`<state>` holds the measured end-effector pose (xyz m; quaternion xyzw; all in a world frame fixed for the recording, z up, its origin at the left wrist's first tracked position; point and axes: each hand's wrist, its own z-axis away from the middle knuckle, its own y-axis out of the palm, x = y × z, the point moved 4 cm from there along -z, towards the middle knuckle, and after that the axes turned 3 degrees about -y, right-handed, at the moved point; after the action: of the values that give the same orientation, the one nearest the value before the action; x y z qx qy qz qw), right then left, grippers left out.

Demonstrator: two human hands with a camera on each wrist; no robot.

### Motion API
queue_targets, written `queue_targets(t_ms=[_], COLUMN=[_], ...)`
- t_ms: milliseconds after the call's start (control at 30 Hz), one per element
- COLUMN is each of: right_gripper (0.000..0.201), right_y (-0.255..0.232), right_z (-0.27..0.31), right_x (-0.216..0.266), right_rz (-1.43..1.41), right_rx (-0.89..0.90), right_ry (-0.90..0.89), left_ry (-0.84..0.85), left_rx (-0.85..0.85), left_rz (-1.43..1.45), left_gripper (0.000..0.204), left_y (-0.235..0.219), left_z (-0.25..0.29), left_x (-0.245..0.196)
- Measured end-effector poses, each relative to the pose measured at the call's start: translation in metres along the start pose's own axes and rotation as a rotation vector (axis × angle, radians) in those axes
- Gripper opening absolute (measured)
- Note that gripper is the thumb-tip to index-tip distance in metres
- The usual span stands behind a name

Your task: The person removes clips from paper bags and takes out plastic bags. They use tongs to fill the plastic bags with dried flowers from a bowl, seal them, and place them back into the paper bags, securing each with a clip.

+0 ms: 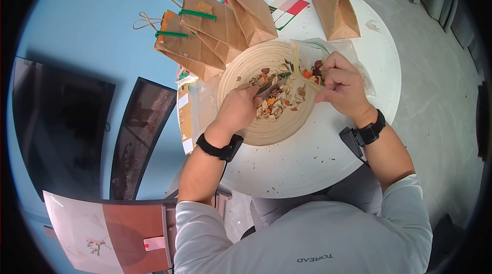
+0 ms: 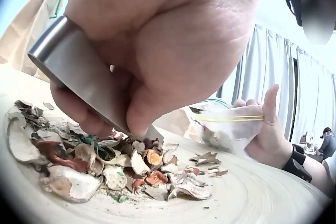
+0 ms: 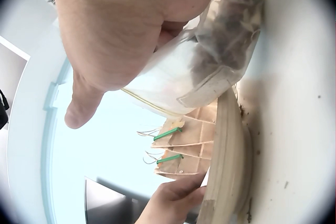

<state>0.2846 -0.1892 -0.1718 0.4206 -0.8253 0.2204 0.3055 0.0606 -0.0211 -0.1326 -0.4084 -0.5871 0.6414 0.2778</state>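
In the head view a round woven tray holds dried flakes and petals. The left hand grips a metal scoop-like tool, its lower end down in the dried pieces. At the tray's right edge the right hand grips a clear zip bag near its mouth, which faces the tray. Dark and orange pieces lie inside the bag. In the left wrist view the right hand's thumb points up beside the bag's yellow seal.
Paper bags with green and red clips stand behind the tray. Another paper bag stands at the back right, near a red and green card. Crumbs lie on the white table in front. Wall screens hang at the left.
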Motion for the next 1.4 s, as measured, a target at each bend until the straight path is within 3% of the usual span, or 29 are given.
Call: queue_targets(t_ms=[167, 467, 567, 667, 767, 867, 967, 1100, 1167, 1267, 1400], right_gripper=[0.055, 0.057, 0.057, 0.057, 0.056, 0.054, 0.052, 0.045, 0.038, 0.031, 0.026], right_y=[0.000, 0.006, 0.006, 0.006, 0.002, -0.001, -0.004, -0.003, 0.002, 0.008, 0.014], right_z=[-0.001, -0.002, -0.002, -0.002, -0.003, -0.001, 0.002, -0.001, -0.012, -0.014, -0.005], right_x=[0.001, 0.001, 0.004, 0.003, 0.003, 0.000, -0.007, -0.011, 0.015, 0.047, 0.066], right_rz=[0.001, 0.010, 0.014, -0.002, -0.014, -0.006, -0.019, -0.068, 0.029, 0.144, 0.202], right_rx=[0.011, 0.089, 0.125, 0.109, 0.067, 0.022, -0.007, 0.062, 0.167, 0.253, 0.280], right_ry=[0.003, 0.007, -0.001, -0.040, -0.031, 0.018, 0.092, 0.129, 0.093, 0.102, 0.189], left_ry=[-0.026, -0.201, -0.033, 0.115, 0.156, 0.128, -0.049, -0.219, -0.241, -0.108, -0.068], left_rx=[0.034, 0.014, -0.053, -0.152, -0.247, -0.187, -0.119, -0.236, -0.251, -0.342, -0.263], left_rz=[0.098, 0.454, 0.388, 0.071, 0.006, -0.048, -0.033, 0.052, 0.055, 0.048, -0.049], left_gripper=[0.015, 0.031, 0.034, 0.040, 0.045, 0.043, 0.043, 0.042, 0.042, 0.039, 0.036], left_y=[-0.008, -0.049, -0.055, -0.049, -0.061, -0.063, -0.050, -0.032, -0.027, -0.024, -0.011], left_z=[0.014, 0.026, 0.016, 0.013, 0.029, 0.069, 0.108, 0.131, 0.134, 0.135, 0.127], left_x=[0.002, 0.001, -0.029, -0.059, -0.057, -0.040, -0.027, -0.007, -0.004, -0.009, -0.005])
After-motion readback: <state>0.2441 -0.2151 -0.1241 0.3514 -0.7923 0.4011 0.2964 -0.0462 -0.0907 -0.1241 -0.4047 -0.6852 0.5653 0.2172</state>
